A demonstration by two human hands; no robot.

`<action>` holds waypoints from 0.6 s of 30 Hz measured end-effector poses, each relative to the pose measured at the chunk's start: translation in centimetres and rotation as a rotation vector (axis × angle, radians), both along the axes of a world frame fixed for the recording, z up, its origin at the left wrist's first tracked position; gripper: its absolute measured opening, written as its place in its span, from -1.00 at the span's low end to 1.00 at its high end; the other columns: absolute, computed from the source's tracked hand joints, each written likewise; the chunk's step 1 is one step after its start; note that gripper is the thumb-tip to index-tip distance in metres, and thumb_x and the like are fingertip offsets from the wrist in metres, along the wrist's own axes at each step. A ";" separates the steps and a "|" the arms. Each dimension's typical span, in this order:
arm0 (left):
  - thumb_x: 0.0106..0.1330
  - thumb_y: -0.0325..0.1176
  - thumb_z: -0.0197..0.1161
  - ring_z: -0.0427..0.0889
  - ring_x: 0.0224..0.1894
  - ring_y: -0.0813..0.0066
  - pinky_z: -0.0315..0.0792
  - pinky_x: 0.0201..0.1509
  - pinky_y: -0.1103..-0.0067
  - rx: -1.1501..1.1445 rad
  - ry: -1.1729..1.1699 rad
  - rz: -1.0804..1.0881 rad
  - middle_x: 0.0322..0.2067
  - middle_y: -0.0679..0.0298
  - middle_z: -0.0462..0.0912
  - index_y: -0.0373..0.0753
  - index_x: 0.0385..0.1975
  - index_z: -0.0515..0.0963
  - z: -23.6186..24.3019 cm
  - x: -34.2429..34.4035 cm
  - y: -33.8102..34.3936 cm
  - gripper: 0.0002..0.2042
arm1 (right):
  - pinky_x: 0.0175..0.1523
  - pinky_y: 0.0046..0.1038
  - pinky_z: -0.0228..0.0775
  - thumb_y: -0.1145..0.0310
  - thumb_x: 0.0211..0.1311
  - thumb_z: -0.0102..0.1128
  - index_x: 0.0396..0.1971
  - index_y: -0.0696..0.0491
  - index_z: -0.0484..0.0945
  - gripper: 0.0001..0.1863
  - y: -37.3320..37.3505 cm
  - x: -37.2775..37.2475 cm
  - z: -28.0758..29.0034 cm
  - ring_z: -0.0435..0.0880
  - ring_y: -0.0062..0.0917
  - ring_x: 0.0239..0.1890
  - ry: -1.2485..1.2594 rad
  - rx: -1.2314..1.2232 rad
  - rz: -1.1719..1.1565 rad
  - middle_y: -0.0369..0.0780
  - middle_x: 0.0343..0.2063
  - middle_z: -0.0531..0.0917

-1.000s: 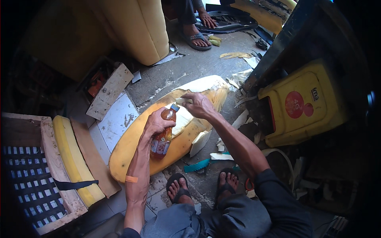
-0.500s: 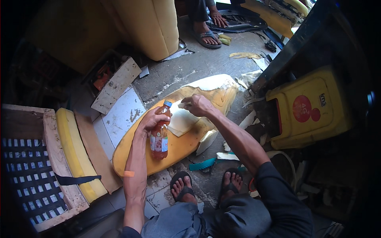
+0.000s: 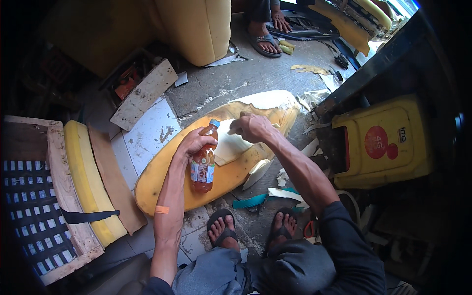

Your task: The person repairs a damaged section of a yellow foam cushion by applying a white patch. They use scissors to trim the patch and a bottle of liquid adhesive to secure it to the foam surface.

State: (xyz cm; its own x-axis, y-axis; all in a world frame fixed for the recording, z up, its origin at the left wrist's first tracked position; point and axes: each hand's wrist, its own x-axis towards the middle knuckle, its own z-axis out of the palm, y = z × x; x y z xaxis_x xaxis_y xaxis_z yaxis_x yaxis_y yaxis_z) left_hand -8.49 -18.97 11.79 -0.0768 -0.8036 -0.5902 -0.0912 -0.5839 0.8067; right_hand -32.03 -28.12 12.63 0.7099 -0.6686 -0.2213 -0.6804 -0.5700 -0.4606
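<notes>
My left hand [image 3: 193, 144] is wrapped round the upper part of a plastic bottle [image 3: 202, 169] with reddish-brown liquid, a pale label and a blue cap. The bottle stands slightly tilted over a long yellow foam seat pad [image 3: 160, 179] on the floor. A paler foam patch [image 3: 228, 147] covers part of the pad's middle. Over this patch's far edge, my right hand [image 3: 253, 128] is closed, fingers pinched together and pointing toward the bottle. What the pinch holds, if anything, is too small to make out.
A wooden frame with woven black straps [image 3: 44, 216] stands at left beside a yellow foam strip [image 3: 88, 182]. To the right is a yellow plastic stool [image 3: 388, 142]. Foam scraps and red-handled scissors [image 3: 309, 229] lie near my feet. Another person's hand [image 3: 281, 22] and sandalled foot show far off.
The view has shifted a little. My right hand has turned slightly over the pale patch, its fingers curled tighter. My left hand keeps its hold on the bottle.
</notes>
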 end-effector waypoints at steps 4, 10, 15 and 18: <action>0.11 -0.31 0.37 0.57 -0.29 0.51 0.52 -0.19 0.51 -0.022 0.049 -0.005 -0.31 0.32 0.59 -0.22 -0.10 0.54 -0.7 -0.4 -0.3 -0.65 | -0.07 -0.15 0.57 0.31 0.29 0.18 -0.07 -0.26 0.75 -0.72 0.3 3.2 -1.8 0.73 -0.17 -0.09 -0.093 -0.109 -0.131 -0.09 -0.11 0.65; 0.10 -0.31 0.38 0.59 -0.30 0.51 0.53 -0.19 0.51 0.020 -0.024 0.071 -0.31 0.31 0.60 -0.23 -0.10 0.55 -1.1 -0.7 -0.1 -0.65 | -0.06 -0.20 0.58 0.33 0.28 0.19 -0.09 -0.24 0.75 -0.73 3.1 -0.2 -1.7 0.70 -0.26 -0.02 0.028 -0.097 0.169 -0.16 -0.07 0.64; 0.07 -0.32 0.40 0.59 -0.29 0.50 0.52 -0.18 0.52 -0.096 0.060 0.050 -0.28 0.28 0.61 -0.27 -0.10 0.54 0.0 -0.7 0.6 -0.61 | -0.02 -0.23 0.59 0.32 0.30 0.19 -0.05 -0.24 0.75 -0.72 3.3 -3.2 1.1 0.70 -0.29 -0.02 0.029 0.022 0.133 -0.16 -0.12 0.70; 0.04 -0.34 0.41 0.60 -0.28 0.49 0.51 -0.18 0.54 -0.181 0.076 0.034 -0.28 0.27 0.63 -0.29 -0.10 0.55 1.1 -1.6 0.6 -0.60 | 0.05 -0.24 0.58 0.22 0.30 0.22 0.06 -0.17 0.72 -0.66 1.8 -4.4 0.7 0.73 -0.25 -0.03 -0.158 0.048 -0.145 -0.09 -0.11 0.76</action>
